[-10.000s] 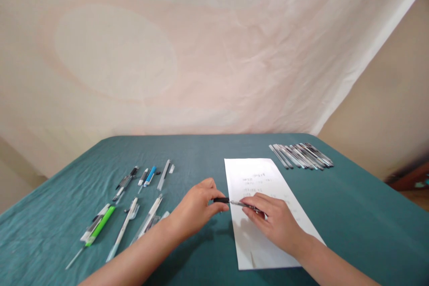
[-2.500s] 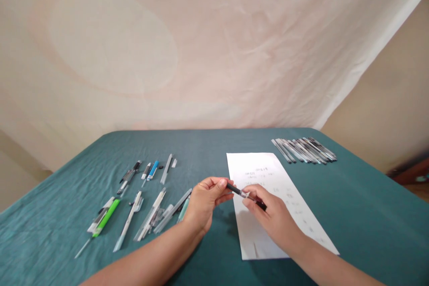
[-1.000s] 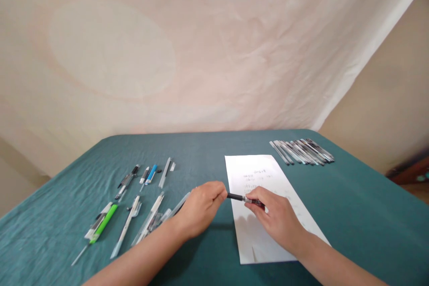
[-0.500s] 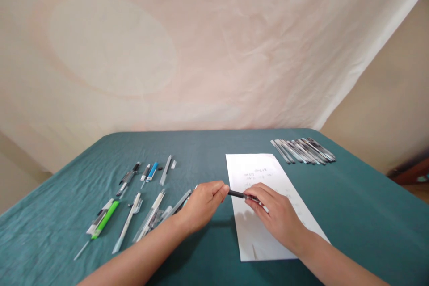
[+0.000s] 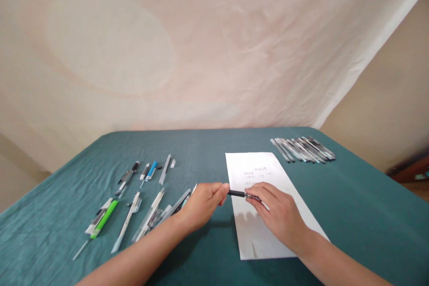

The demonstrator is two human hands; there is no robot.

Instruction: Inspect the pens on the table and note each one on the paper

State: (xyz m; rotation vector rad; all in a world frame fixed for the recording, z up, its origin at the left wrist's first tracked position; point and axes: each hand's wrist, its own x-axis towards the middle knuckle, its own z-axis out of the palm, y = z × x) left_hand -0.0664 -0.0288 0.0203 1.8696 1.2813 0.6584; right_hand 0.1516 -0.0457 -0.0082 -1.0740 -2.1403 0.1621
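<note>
A pen (image 5: 236, 193) with a black section spans the gap between my two hands, held roughly level above the left part of a white sheet of paper (image 5: 278, 237). My left hand (image 5: 209, 201) is closed around its left end, which the fingers hide. With thumb and fingertips, my right hand (image 5: 273, 203) pinches the clear part at the other end. Handwriting shows on the upper part of the sheet. Partly behind my left forearm lie several clear and white pen parts (image 5: 150, 214).
A row of several pens (image 5: 301, 149) lies at the back right of the green-covered table (image 5: 368, 214). On the left are a bright green pen part (image 5: 104, 219), a white pen (image 5: 126, 223), a blue piece (image 5: 152, 171), dark pen parts (image 5: 129, 178) and a clear tube (image 5: 165, 169).
Both hands keep hold of the pen in nearly the same place. My right fingers have shifted very slightly to the right, and the view has tilted a little.
</note>
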